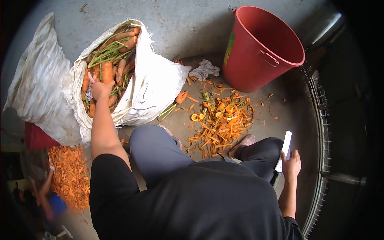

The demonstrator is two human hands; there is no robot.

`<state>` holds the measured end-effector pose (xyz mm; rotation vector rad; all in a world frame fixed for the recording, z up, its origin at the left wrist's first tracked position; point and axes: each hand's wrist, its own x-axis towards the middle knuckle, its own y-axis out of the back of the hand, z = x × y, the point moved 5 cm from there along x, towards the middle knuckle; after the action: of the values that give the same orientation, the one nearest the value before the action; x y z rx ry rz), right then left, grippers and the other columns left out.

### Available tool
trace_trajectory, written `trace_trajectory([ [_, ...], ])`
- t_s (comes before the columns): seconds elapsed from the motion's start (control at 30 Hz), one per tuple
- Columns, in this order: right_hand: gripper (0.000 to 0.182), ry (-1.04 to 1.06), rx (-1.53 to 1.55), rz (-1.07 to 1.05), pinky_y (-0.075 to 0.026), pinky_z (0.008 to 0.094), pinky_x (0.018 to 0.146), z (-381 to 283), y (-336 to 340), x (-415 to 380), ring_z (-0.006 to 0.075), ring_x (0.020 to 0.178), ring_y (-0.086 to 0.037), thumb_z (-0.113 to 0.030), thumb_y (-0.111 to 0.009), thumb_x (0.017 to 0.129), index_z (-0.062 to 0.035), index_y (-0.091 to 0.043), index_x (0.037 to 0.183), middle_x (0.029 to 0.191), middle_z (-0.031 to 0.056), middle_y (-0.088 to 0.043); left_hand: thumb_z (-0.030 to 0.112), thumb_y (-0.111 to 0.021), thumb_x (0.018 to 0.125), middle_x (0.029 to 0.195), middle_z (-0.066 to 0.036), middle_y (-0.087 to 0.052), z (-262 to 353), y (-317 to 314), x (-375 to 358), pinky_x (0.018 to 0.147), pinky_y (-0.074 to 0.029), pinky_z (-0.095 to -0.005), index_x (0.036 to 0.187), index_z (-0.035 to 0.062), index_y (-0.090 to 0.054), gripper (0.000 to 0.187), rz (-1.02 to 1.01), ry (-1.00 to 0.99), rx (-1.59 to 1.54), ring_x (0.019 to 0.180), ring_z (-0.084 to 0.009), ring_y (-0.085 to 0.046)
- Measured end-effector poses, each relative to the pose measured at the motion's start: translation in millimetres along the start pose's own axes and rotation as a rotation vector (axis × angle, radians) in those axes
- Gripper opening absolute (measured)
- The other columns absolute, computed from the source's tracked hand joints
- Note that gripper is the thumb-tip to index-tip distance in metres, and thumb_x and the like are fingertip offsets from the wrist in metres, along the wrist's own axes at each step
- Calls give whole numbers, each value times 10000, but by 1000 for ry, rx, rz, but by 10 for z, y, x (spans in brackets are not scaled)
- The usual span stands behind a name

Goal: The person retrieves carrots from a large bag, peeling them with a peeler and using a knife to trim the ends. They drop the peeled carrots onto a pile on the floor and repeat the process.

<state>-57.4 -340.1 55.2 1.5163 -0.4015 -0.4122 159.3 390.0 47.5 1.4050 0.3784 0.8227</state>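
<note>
Carrot point(106, 72) — left hand point(102, 89) gripping its near end, right hand point(292, 164) holding a white tool point(287, 142) — looks hard, not squashy, best held round its middle.

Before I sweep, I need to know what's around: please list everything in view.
Sack: one, white, upper left
Carrots: many, orange, in the sack
Loose carrot: one, orange, beside sack
Fabric: one, white, far left
Bucket: one, red, upper right
Scrap: one, whitish, beside sack
Peelings: two heaps, orange, centre and lower left
Object: one, red, far left
Person: at least one, blurred, lower left
Grille: one, grey, right
Wall: one, grey, top
Floor: one, grey, centre
Tool: one, white, lower right
Shoes: two, pinkish, centre
Shirt: one, black, bottom
Legs: two, dark, centre
Left hand: one, among carrots
Right hand: one, around tool
</note>
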Motion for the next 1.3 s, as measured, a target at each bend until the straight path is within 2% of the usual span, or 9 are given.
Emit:
trace_trajectory([
  [0.27,302,346,276,132,-412,394,806,-977,296,258,321,929,-504,-276,-643,766,-17,-535,877,932,135,-543,208,-810,553,1174,-220,-518,68,860,-338,825,-462,-348,1185,-49,-470,762,602,-503,-622,979,-304,-572],
  [0.4,267,519,410,119,-408,390,811,-1554,388,290,322,934,-509,-243,-663,752,-24,-562,866,919,135,-554,-19,-717,687,1113,-154,-518,477,1736,-487,702,-533,-313,1180,-39,-405,584,441,-619,-1327,922,-203,-575],
  [0.57,258,777,752,22,-443,393,762,-2247,571,149,332,884,-549,-242,-671,757,-26,-578,861,906,156,-570,93,-633,735,985,-103,-556,1138,1797,-907,336,-368,-187,1127,-8,-439,448,-316,-565,-1769,663,-111,-562],
  [0.67,174,834,1008,66,-445,377,717,-2544,597,105,324,783,-552,-191,-577,834,-17,-576,849,832,142,-571,198,-654,610,1239,-113,-403,1642,1337,-1536,762,-375,-280,1286,-8,-313,785,-751,-557,-1851,1000,-175,-455],
  [0.7,236,731,1053,-66,-448,364,709,-2608,436,191,298,755,-574,-233,-507,882,-9,-578,860,804,145,-587,218,-652,572,1346,-112,-335,1814,1188,-1768,971,-369,-331,1338,-10,-265,888,-852,-563,-1876,1179,-208,-406],
  [0.87,312,417,1612,-1555,-486,334,770,-2868,-469,166,226,822,-611,-261,-475,898,26,-567,980,856,150,-627,198,-686,567,1182,-117,-480,2311,519,-2806,777,-486,-254,1292,-49,-297,860,-1369,-491,-1954,978,-163,-535],
  [0.93,296,313,1672,-1685,-515,342,697,-2756,-508,65,233,747,-622,-233,-511,881,34,-559,999,843,161,-620,196,-687,576,1061,-104,-539,2361,225,-2971,793,-485,-270,1243,-38,-365,776,-1483,-525,-1752,956,-170,-549],
  [1.07,257,348,1377,-1214,-491,269,566,-2631,-796,242,160,620,-583,-217,-584,834,-20,-568,998,791,76,-603,209,-685,589,1064,-107,-538,2438,128,-3112,849,-466,-309,1210,-20,-404,719,-1585,-452,-1806,962,-199,-556],
  [1.3,408,255,1185,-1309,-491,295,579,-2620,-724,226,199,685,-611,-382,-397,911,-44,-570,1060,882,100,-617,243,-676,599,1164,-133,-503,2459,-23,-3087,954,-401,-377,1258,37,-392,746,-1627,-389,-1902,1097,-261,-497],
])
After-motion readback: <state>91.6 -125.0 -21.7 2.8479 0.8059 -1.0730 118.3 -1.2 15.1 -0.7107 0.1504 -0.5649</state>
